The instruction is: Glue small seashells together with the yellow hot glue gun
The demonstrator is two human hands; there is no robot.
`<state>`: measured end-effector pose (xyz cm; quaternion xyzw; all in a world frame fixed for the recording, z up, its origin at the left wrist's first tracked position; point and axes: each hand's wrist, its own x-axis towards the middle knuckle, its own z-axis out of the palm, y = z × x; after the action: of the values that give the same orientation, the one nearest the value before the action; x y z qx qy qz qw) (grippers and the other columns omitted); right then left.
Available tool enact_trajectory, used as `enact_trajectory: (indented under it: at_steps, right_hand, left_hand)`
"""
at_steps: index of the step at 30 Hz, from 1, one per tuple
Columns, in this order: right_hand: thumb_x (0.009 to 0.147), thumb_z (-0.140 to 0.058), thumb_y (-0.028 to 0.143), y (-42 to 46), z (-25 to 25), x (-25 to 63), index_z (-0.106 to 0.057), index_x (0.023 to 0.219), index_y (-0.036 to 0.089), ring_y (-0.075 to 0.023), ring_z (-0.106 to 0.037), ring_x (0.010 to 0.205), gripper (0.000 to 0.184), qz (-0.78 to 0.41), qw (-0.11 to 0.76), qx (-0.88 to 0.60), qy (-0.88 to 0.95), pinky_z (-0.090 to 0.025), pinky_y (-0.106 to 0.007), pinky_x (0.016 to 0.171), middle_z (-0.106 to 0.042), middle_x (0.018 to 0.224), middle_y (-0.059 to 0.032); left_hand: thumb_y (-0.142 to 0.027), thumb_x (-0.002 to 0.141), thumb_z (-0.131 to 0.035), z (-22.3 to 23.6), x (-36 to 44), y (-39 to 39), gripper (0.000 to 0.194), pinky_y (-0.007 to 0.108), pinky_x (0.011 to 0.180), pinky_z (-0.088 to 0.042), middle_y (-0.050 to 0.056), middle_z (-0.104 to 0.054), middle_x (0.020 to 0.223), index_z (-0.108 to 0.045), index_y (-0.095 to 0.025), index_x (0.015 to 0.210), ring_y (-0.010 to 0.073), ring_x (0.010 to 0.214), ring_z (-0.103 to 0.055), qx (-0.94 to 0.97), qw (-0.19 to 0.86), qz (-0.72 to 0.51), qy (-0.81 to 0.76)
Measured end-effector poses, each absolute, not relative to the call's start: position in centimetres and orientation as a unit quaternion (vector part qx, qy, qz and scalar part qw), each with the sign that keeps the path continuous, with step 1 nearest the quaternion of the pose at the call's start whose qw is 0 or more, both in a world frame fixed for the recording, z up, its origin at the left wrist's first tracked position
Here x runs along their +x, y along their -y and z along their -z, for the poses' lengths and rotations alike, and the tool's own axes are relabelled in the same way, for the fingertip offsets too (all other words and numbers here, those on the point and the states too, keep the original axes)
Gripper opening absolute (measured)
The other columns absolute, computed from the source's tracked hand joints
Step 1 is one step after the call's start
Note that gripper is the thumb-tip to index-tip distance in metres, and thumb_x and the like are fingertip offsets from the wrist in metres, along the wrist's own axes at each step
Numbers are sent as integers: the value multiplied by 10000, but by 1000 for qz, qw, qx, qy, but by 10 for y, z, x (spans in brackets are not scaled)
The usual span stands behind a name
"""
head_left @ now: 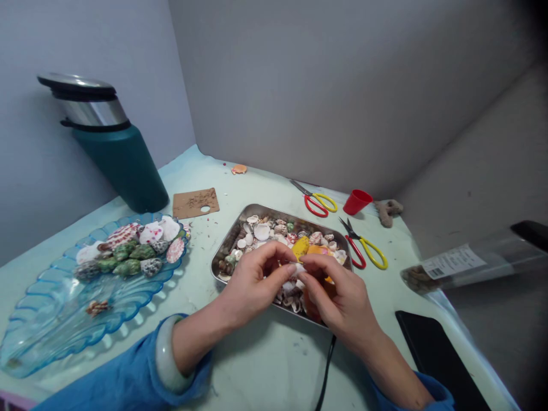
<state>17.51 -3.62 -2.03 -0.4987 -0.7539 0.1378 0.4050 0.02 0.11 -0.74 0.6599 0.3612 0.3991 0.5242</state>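
Observation:
My left hand (261,274) and my right hand (338,291) meet over a metal tray (219,251) filled with assorted shells. Between their pinched fingertips is a small white shell (298,270), partly covered by the fingers. Both hands are closed on it. Just beyond the fingertips a yellow piece (301,246) lies among the shells. To the left, a blue scalloped glass dish (47,319) carries a heap of green, speckled and white shells (132,251). One small brown shell (98,308) sits apart in that dish.
A teal bottle (124,165) stands at the back left beside brown cardboard (194,204). Two pairs of scissors (315,201), a red cup (357,201) and a root-like piece (389,212) lie behind the tray. Right are a clear bag (454,265) and a black phone-like slab (436,354).

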Motion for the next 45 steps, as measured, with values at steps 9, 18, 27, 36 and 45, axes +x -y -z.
enact_trajectory:
  at_steps: [9, 18, 27, 36, 45]
  right_hand:
    - [904, -519, 212, 36, 20, 175, -551, 1032, 215, -148, -653, 723, 132, -149, 406, -499, 751, -516, -253, 593, -672, 862, -36]
    - [907, -518, 209, 36, 20, 175, -545, 1036, 215, -144, -650, 728, 132, -149, 403, -496, 754, -508, -244, 588, -671, 873, -37]
    - [900, -520, 214, 37, 19, 174, -556, 1025, 214, -146, -657, 705, 130, -145, 405, -500, 752, -508, -242, 560, -677, 837, -31]
    - [899, -525, 206, 36, 19, 175, -553, 1030, 211, -141, -652, 706, 134, -133, 405, -497, 756, -514, -256, 617, -681, 849, -29]
    - [895, -523, 209, 36, 18, 174, -566, 1014, 209, -137, -646, 690, 127, -113, 404, -497, 760, -511, -252, 605, -682, 829, -23]
  left_hand:
    - [-270, 845, -587, 8, 1, -2, 115, 200, 532, -428, -5, -566, 769, -564, -159, 862, 74, 581, -503, 655, 525, -396, -372]
    - [-292, 851, -592, 13, 1, -2, 144, 206, 548, -432, -14, -539, 783, -533, -161, 870, 72, 596, -498, 650, 524, -401, -376]
    - [-289, 845, -591, 10, 0, -2, 136, 206, 550, -440, 3, -568, 802, -558, -162, 881, 85, 619, -517, 651, 523, -401, -376]
    - [-285, 842, -596, 10, 1, -2, 128, 202, 549, -441, 0, -565, 784, -561, -163, 857, 80, 601, -512, 646, 528, -410, -367]
    - [-277, 825, -603, 7, 1, -1, 129, 200, 525, -424, -3, -562, 773, -556, -159, 849, 75, 578, -498, 646, 525, -404, -379]
